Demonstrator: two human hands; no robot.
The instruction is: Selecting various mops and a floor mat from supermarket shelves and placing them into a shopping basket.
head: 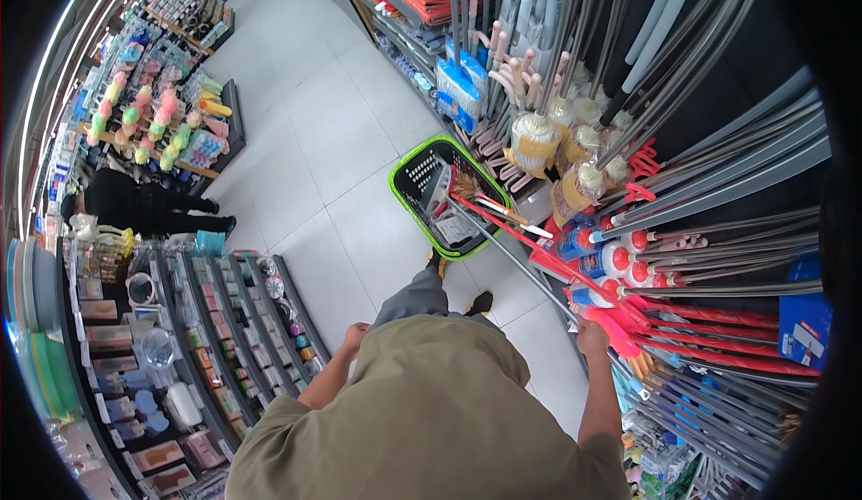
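Note:
On the right, my right hand (592, 338) is closed around a long grey metal pole (515, 257). The pole slants from a black shopping basket with a green rim (397, 190) up past my hand to a pale blue end. In the basket, a wide red-and-grey cleaning head (439, 187) lies by the pole's lower end, beside a natural-bristle brush (466, 183) and a packaged item (456, 229). Several slim handles lean over the basket's rim. My left hand (356, 336) hangs beside my left hip, touching no goods; its fingers look curled, but their inner side is hidden.
Mops (535, 140), brooms and long poles crowd the rack on the right, close to the basket. Shelves of small boxed goods (222, 338) stand on the left. A person in black (135, 202) bends by a far display. The tiled floor (323, 150) runs between them.

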